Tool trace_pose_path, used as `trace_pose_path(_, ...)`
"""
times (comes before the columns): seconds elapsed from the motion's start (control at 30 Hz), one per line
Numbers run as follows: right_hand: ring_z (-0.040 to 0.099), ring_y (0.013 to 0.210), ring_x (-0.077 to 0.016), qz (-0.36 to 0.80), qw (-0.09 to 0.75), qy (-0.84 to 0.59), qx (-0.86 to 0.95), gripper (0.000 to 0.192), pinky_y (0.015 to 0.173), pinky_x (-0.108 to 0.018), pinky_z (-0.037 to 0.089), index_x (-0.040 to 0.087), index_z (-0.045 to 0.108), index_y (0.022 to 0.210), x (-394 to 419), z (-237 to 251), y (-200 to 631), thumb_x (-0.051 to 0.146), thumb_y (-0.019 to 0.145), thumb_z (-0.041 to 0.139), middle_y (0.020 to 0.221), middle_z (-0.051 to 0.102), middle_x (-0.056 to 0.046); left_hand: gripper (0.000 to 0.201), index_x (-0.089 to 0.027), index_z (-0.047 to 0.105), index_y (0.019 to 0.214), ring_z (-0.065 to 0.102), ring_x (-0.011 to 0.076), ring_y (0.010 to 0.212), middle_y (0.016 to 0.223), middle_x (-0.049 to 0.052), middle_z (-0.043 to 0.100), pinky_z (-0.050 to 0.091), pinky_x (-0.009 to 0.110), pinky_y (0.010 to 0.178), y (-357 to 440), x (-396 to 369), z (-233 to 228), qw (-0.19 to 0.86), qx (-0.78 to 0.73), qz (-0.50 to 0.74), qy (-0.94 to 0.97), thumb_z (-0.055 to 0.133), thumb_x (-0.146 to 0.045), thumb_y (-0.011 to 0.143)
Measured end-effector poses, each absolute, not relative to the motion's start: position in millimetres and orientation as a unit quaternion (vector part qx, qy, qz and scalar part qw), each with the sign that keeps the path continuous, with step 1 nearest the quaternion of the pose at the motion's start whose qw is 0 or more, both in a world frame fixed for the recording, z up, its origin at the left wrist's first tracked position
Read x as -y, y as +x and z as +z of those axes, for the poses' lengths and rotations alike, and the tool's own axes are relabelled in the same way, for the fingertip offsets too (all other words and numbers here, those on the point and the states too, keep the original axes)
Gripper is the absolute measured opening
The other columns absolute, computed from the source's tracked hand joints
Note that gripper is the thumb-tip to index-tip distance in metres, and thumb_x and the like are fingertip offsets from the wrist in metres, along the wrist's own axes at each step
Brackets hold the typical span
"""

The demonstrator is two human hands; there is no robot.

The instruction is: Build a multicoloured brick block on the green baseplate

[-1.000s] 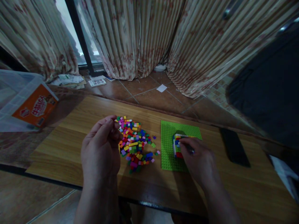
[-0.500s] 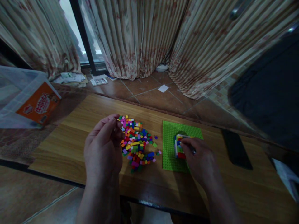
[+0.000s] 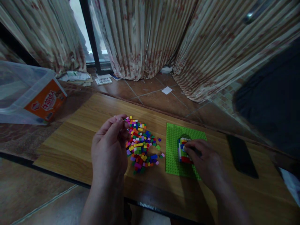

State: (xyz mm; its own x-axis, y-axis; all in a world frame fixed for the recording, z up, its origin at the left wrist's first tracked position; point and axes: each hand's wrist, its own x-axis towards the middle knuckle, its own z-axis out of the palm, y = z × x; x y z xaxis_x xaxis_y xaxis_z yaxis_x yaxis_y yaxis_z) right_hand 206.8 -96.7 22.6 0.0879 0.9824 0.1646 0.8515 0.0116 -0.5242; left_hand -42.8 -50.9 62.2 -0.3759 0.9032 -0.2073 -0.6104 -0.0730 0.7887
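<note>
On the green studded baseplate (image 3: 172,150) stands a small block structure (image 3: 182,151) of white, blue, red and yellow toy bricks. My right hand (image 3: 206,159) is over its right side, thumb and forefinger closed at its top; whether a loose brick sits between them is hidden. My left hand (image 3: 111,145) is raised at the left edge of a pile of loose bricks (image 3: 140,145) in many colours. Its fingers are curled in with the thumb against them, and anything inside is too small or hidden to make out.
A dark flat phone-like slab (image 3: 242,156) lies on the wooden table (image 3: 72,128) right of the baseplate. Far left stands a clear plastic bin (image 3: 21,93) with an orange label. Papers (image 3: 77,76) lie on the floor by the curtains (image 3: 140,37).
The whole view has shifted slightly, so things sit further right. My right hand stays at the block structure, its fingers a little changed. My left hand keeps its closed pose beside the pile.
</note>
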Motion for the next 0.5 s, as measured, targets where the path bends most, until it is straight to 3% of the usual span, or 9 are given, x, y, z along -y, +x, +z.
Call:
trace_pose_path(0.3,0.063,0.089,-0.0220,0.107,0.262,-0.695,0.661,0.022,0.080,-0.039,0.051,0.024,0.073,0.084,100,20,209,0.037,0.085,0.056,0.095,0.067,-0.005,0.010,-0.010,0.069,0.076,0.043,0.0034,0.052,0.064,-0.001,0.055,0.034,0.012,0.045,-45,53,64,0.532,-0.420,0.713,0.179,0.069,-0.016,0.069)
trace_pose_path(0.5,0.062,0.097,-0.0254,-0.029,0.260,-0.671,0.694,0.032,0.086,-0.043,0.051,0.019,0.074,0.097,115,6,198,0.037,0.091,0.049,0.106,0.069,-0.011,0.009,-0.010,0.069,0.076,0.043,0.0034,0.052,0.064,-0.001,0.055,0.033,0.012,0.045,-46,52,63,0.530,-0.422,0.712,0.182,0.069,-0.016,0.069)
